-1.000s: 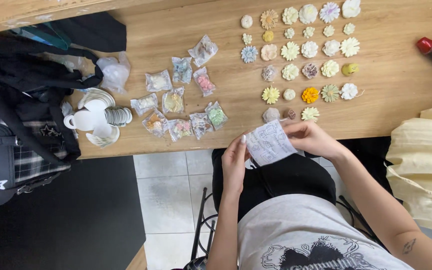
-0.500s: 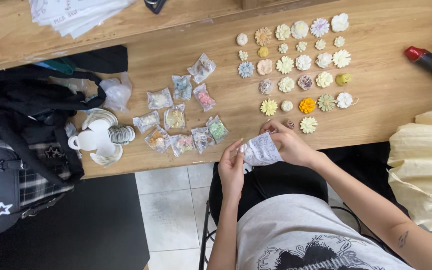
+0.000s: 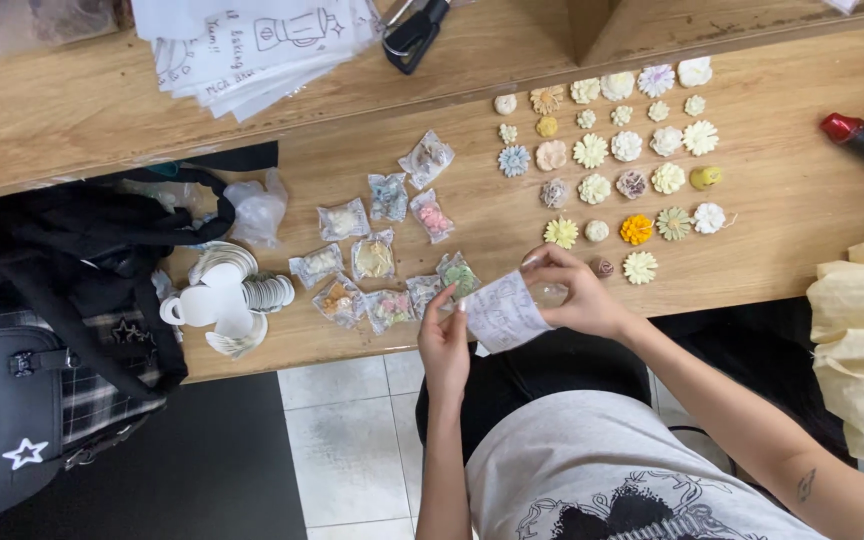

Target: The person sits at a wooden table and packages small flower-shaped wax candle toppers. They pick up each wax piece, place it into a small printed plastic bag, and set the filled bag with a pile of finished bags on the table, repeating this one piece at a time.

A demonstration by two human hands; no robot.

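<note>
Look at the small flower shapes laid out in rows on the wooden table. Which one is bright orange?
The orange flower in the second row from the near edge, between a small round cream piece and a greenish daisy. The others are white, cream, pale yellow or muted.

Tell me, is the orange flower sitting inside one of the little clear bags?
No, the orange flower lies bare on the wooden table among the rows of loose flowers, apart from the clear bags further left.

I see bright, even, daylight-like light on the table [image 3: 792, 210], with only soft shadows under it. My view is sharp throughout, no glare; edges bend slightly.
</note>
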